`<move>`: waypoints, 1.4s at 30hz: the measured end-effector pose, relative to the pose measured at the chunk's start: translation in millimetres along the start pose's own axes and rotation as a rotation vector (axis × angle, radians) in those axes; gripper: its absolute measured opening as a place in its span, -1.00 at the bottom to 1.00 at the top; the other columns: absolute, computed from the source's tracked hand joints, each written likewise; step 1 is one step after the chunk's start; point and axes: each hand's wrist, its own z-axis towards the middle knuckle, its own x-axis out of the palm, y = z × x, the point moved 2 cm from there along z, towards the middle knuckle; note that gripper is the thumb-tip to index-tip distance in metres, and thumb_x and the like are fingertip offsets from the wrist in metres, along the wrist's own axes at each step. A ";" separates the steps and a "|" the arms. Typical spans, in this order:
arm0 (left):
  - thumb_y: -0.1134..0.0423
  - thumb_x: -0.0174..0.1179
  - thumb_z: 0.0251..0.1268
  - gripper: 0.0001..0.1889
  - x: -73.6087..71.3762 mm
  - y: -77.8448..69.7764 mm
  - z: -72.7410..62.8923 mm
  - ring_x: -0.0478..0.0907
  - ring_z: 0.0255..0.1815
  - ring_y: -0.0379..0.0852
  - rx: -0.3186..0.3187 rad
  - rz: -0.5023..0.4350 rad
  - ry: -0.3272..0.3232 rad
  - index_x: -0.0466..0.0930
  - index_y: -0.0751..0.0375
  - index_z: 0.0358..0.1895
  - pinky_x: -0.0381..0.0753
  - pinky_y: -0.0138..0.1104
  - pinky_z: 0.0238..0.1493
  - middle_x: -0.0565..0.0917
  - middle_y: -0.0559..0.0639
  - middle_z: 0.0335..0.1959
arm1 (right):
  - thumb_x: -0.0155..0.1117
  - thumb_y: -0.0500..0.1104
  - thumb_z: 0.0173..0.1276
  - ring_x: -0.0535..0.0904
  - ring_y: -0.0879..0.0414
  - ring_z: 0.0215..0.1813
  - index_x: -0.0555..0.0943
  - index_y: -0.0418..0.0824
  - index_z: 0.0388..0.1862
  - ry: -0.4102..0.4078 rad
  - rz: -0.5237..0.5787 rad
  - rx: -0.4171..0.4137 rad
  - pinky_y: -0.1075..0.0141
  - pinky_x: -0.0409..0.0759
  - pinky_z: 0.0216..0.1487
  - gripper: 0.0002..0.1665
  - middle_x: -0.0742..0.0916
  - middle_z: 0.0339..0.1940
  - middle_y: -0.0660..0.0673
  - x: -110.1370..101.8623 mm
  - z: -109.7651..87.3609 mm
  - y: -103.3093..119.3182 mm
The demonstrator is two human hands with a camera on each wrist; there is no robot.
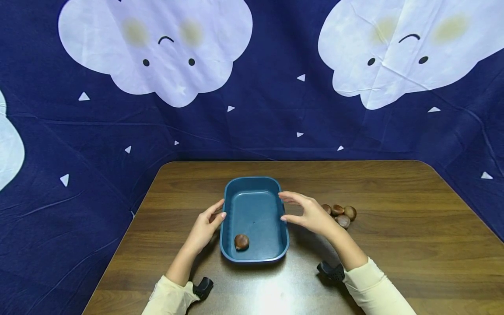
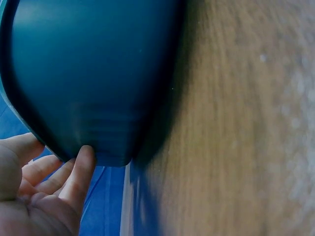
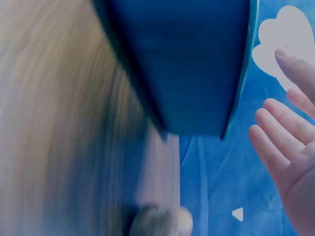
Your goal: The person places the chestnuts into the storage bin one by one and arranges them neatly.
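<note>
A blue rectangular plastic box (image 1: 261,214) stands on the wooden table, with one brown chestnut (image 1: 242,242) lying near its front left corner. My left hand (image 1: 202,225) is at the box's left side. In the left wrist view, the fingertips of that hand (image 2: 44,196) meet the outer wall of the box (image 2: 93,73). My right hand (image 1: 315,214) is by the right rim, thumb and fingers spread. In the right wrist view the same hand (image 3: 293,152) holds nothing and appears apart from the box (image 3: 192,73).
Several chestnuts (image 1: 343,222) lie in a small group on the table (image 1: 413,227), right of the box and just beyond the right hand. Behind the table hangs a dark blue cloth (image 1: 275,109) with white clouds. Black wrist devices (image 1: 203,288) sit on both forearms.
</note>
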 end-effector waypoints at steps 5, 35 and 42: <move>0.44 0.02 0.28 -0.55 -0.2 0.0 0.2 0.43 0.03 0.19 0.008 -0.007 0.006 0.24 0.48 0.22 0.46 -0.14 -0.01 0.37 0.42 0.12 | 0.40 -0.10 0.05 0.50 -0.08 0.03 0.42 -0.15 0.17 -0.036 -0.038 0.052 0.12 0.45 0.04 -0.33 0.56 0.09 -0.11 -14.3 -16.0 -8.9; 0.46 0.03 0.27 -0.55 -0.4 0.1 0.7 0.42 0.03 0.19 0.023 -0.004 0.003 0.24 0.50 0.21 0.47 -0.17 -0.02 0.33 0.41 0.16 | 0.45 -0.21 -0.02 0.53 -0.05 -0.09 0.49 -0.28 0.03 -0.208 -0.259 0.209 0.46 0.44 -0.07 -0.41 0.64 -0.08 -0.17 -66.9 -104.7 -56.2; 0.45 0.02 0.27 -0.55 -0.9 -0.8 -0.6 0.44 0.02 0.18 0.026 -0.009 0.008 0.24 0.50 0.22 0.48 -0.17 -0.03 0.34 0.41 0.15 | 0.42 -0.18 0.01 0.54 -0.02 -0.09 0.53 -0.27 -0.02 -0.186 -0.286 0.246 0.47 0.46 -0.09 -0.48 0.64 -0.10 -0.14 -67.4 -111.9 -63.2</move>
